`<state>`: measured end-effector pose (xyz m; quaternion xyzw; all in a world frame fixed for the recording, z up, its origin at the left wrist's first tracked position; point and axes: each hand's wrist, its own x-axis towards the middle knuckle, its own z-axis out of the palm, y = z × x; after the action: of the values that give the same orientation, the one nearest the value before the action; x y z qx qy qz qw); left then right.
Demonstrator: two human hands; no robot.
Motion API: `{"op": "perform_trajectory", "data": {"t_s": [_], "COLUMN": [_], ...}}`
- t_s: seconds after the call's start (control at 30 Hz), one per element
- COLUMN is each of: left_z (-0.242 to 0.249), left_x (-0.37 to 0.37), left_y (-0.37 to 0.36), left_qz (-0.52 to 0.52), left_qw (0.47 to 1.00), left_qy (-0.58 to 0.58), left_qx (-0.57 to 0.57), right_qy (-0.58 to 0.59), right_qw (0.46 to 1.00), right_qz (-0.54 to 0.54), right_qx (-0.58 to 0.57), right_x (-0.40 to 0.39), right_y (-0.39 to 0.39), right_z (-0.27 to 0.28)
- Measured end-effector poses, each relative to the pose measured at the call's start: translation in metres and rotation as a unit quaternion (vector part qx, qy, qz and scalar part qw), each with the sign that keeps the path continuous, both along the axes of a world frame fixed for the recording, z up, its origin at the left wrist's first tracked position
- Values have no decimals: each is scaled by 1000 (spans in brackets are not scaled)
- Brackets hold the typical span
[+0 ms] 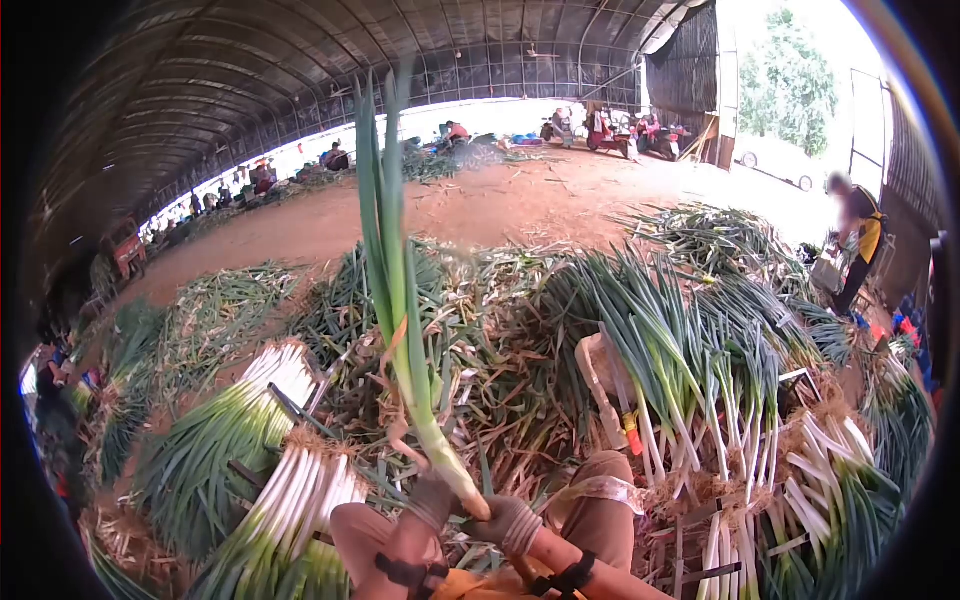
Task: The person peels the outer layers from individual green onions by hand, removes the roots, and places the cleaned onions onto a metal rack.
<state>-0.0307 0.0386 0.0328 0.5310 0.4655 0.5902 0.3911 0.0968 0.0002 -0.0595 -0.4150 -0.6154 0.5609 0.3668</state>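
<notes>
A long green onion stands nearly upright in front of me, its leaves tilted slightly left and its pale lower end between my hands. My left hand, in a grey glove, is closed round the lower stalk; its fingers are partly hidden. My right hand, gloved too, is closed at the white base of the same onion. A dry, peeled outer leaf hangs along the stalk's left side. Both hands are above my lap, between my knees.
Bundled green onions lie on the left, with more bundles on the right. Stripped leaves cover the ground ahead. A pale plastic piece leans by the right bundles. A person stands at far right; motorbikes are parked behind.
</notes>
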Motion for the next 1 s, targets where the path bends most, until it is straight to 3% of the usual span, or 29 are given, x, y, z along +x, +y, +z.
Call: {"op": "perform_trajectory", "data": {"t_s": [0.03,0.13,0.23,0.3,0.33,0.37,0.4,0.43,0.47,0.5,0.57,0.63,0.73,0.77,0.83,0.9,1.0], "left_z": [-11,-77,-140,-142,-130,-107,-70,-41,-1,23,49,58,74,61,22,3,-42], "left_x": [2,2,-10,-30,-42,-53,-60,-71,-72,-69,-69,-86,-93,-97,-122,-128,-73], "left_y": [-4,-22,-43,-47,-41,-29,-22,-2,4,22,42,55,22,11,-35,-64,-63], "left_qz": [12,-13,-148,-210,-176,-76,75,102,125,74,21,20,111,89,-28,-144,-187], "left_qw": [997,943,815,725,715,754,864,923,947,989,999,991,985,987,990,950,831], "left_qy": [73,332,546,619,634,619,479,372,288,111,-9,113,95,-8,33,272,521], "left_qx": [-6,-19,-126,-217,-236,-207,-136,7,64,70,28,-62,92,137,137,56,-51], "right_qy": [48,-58,-36,-60,-60,-63,-66,-73,-82,-89,-86,-68,-117,-120,-109,-94,-105], "right_qw": [999,997,998,996,996,996,996,996,996,995,996,997,991,989,988,986,978], "right_qz": [-15,-57,-56,-60,-63,-62,-58,-53,-41,-31,-28,-41,-66,-78,-104,-130,-165], "right_qx": [14,-12,-20,19,20,25,29,11,12,12,10,9,16,22,26,41,71], "right_x": [0,5,2,5,7,8,8,8,7,6,5,7,12,14,18,18,21], "right_y": [-1,-5,-3,2,0,1,1,-1,-3,-5,-10,-11,-5,-3,2,11,16], "right_z": [-3,5,10,24,22,20,18,17,16,15,13,10,12,22,21,13,15]}}
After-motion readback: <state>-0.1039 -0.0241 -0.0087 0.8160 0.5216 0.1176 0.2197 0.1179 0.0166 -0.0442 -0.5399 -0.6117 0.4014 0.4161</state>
